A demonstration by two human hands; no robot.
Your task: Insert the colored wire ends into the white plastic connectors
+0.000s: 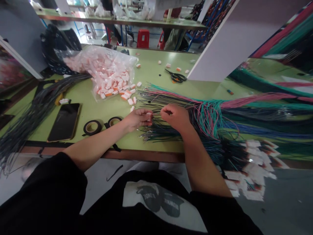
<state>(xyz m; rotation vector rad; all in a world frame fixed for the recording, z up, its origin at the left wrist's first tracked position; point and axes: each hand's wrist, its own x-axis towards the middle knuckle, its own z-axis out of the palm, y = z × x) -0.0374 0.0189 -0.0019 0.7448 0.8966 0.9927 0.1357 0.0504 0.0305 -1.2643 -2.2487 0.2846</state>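
Left hand [139,119] pinches small connector [149,116]; right hand [176,118] curled over wires [171,95], contents unclear. Likely fitting wires into connector; next move calls for careful alignment.

tape rolls [99,127] sit just r of blk phone [64,122], scissors [179,77] farther r & back, red stool [143,38] well beyond.
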